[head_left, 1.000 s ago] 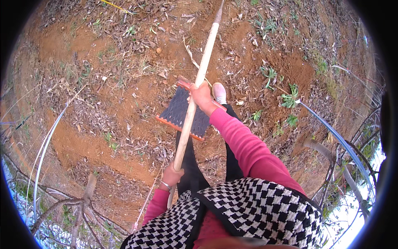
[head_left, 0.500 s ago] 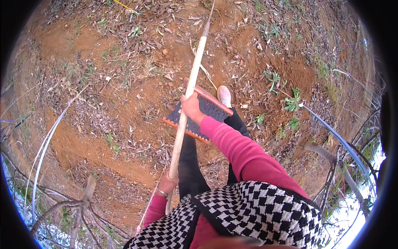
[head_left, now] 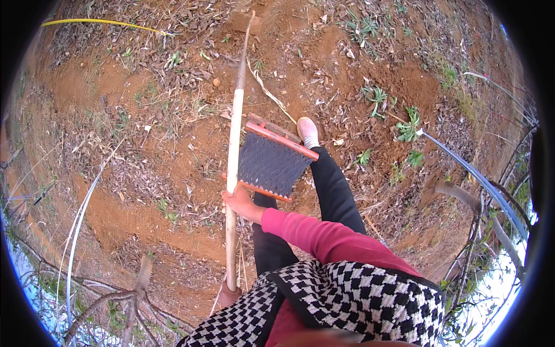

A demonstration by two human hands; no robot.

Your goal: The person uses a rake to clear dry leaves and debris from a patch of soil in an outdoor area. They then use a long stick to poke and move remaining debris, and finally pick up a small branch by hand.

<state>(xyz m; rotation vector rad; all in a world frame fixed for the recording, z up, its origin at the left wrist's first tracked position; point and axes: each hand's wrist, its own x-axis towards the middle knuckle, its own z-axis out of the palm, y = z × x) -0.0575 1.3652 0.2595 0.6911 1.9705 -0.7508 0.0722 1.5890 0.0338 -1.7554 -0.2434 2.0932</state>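
A long-handled tool, with a pale wooden handle (head_left: 234, 144) and a thin, curved metal head (head_left: 243, 52), stands almost in line with my body. Midway down the handle my right hand (head_left: 239, 202) is wrapped round the wood. My left hand (head_left: 229, 294) grips the bottom end, partly hidden behind my checked vest. The metal tip reaches the reddish soil at the top. Right beside the handle, between it and my foot, sits a small stool with a black woven seat (head_left: 273, 165) and an orange-red frame (head_left: 282, 140).
My right foot in a pinkish shoe (head_left: 307, 130) is by the stool. Dry leaves and small green plants (head_left: 409, 125) dot the soil. A yellow strip (head_left: 104, 22) lies far left; a blue-grey strip (head_left: 471, 179) slants at right. Bare branches (head_left: 136, 292) stand near left.
The tool has been drawn back toward me and swung left at its far end. Both hands have come lower, and more of the stool's seat shows.
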